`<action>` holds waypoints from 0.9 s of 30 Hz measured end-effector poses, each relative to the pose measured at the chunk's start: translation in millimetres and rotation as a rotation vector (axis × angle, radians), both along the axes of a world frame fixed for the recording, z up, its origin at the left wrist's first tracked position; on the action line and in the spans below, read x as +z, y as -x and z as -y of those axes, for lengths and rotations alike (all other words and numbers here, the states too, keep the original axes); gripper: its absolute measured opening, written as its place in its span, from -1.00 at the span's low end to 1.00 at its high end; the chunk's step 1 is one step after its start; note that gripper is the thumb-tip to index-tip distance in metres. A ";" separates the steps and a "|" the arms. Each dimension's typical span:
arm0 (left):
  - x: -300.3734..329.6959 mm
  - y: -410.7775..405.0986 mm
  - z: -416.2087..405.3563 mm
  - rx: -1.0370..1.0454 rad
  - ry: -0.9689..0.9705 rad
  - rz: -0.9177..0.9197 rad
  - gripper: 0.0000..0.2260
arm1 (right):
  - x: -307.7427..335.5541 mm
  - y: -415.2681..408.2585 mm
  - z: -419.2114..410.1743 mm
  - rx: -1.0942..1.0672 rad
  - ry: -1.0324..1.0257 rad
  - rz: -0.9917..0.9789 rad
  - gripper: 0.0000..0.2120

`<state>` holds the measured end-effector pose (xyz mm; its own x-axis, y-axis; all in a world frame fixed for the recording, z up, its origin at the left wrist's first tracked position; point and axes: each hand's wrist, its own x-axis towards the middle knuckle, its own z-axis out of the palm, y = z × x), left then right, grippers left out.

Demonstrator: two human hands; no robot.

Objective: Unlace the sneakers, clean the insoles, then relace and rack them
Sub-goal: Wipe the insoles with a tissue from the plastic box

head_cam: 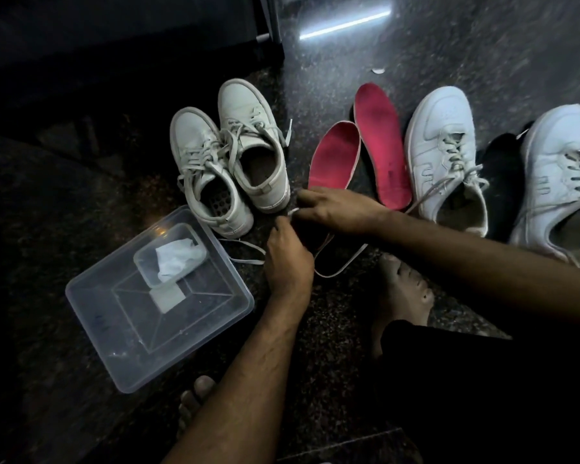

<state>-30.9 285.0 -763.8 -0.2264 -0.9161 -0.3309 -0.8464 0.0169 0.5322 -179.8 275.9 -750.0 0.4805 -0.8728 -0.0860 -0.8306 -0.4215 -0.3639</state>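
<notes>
Insole (329, 252), dark with a pale rim, lies on the floor (315, 329) between both hands, its long axis slanting from far-left to near-right. Left hand (287, 257) grasps its near edge; right hand (335, 211) pinches the far end, equally close.
</notes>
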 end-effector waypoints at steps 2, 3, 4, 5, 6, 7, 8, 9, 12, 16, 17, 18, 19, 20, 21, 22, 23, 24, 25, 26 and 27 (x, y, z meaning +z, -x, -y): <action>1.2 1.2 0.2 -0.064 0.066 -0.002 -0.71 | -9.5 19.4 7.8 -0.161 0.045 -0.005 -0.63; 0.9 1.5 0.2 -0.115 0.115 0.008 -0.69 | -13.5 32.1 13.0 -0.249 0.078 -0.023 -0.67; 1.0 2.1 0.6 -0.170 0.154 0.030 -0.66 | -12.0 45.2 19.0 -0.338 0.099 -0.030 -0.73; 0.7 2.9 0.8 -0.225 0.178 0.060 -0.62 | -13.5 60.4 25.0 -0.434 0.098 -0.028 -0.78; -0.4 3.9 0.5 -0.279 0.182 0.097 -0.56 | -11.5 71.2 28.6 -0.514 0.090 -0.030 -0.80; -1.8 5.5 0.3 -0.329 0.176 0.135 -0.50 | -9.2 77.8 30.0 -0.551 0.101 -0.027 -0.80; -3.6 6.7 -0.2 -0.372 0.167 0.170 -0.46 | -8.4 79.4 28.7 -0.528 0.112 -0.016 -0.79; -4.9 7.9 0.2 -0.404 0.163 0.196 -0.45 | -10.6 78.2 27.3 -0.446 0.118 0.010 -0.75; -2.7 10.7 -0.6 -0.430 0.183 0.236 -0.61 | -11.9 63.2 12.4 -0.087 0.042 -0.016 -0.58; 4.6 6.2 -15.9 -0.371 0.265 0.253 -0.68 | -5.8 54.0 13.6 0.062 0.025 -0.053 -0.47; 3.5 3.7 -19.7 -0.383 0.263 0.242 -0.64 | -4.1 50.4 13.9 0.108 0.027 -0.039 -0.46; 0.6 2.2 -20.9 -0.410 0.267 0.225 -0.63 | -2.1 45.9 14.7 0.176 0.042 -0.060 -0.49; -3.5 1.5 -19.5 -0.438 0.268 0.200 -0.64 | -3.8 43.8 14.3 0.234 0.067 -0.081 -0.53; -7.7 2.0 -16.1 -0.460 0.260 0.175 -0.64 | -7.7 44.1 15.1 0.262 0.105 -0.097 -0.57; -10.7 3.9 -11.3 -0.474 0.238 0.150 -0.61 | -12.0 47.1 16.8 0.249 0.150 -0.114 -0.60; -11.4 6.4 -6.0 -0.489 0.205 0.129 -0.54 | -14.6 52.2 20.6 0.184 0.178 -0.132 -0.62; -10.9 9.6 -0.6 -0.509 0.161 0.121 -0.48 | -15.7 59.9 27.1 0.085 0.187 -0.158 -0.66; -10.3 12.0 4.1 -0.522 0.117 0.119 -0.44 | -16.8 68.3 33.5 -0.016 0.173 -0.208 -0.70; -9.5 13.5 8.1 -0.521 0.086 0.106 -0.43 | -16.4 75.0 37.5 -0.151 0.131 -0.208 -0.72; -9.1 13.8 10.9 -0.515 0.063 0.095 -0.45 | -15.5 79.1 40.7 -0.253 0.108 -0.186 -0.70; -8.7 13.4 13.1 -0.508 0.055 0.090 -0.49 | -12.2 80.0 41.7 -0.285 0.147 -0.188 -0.66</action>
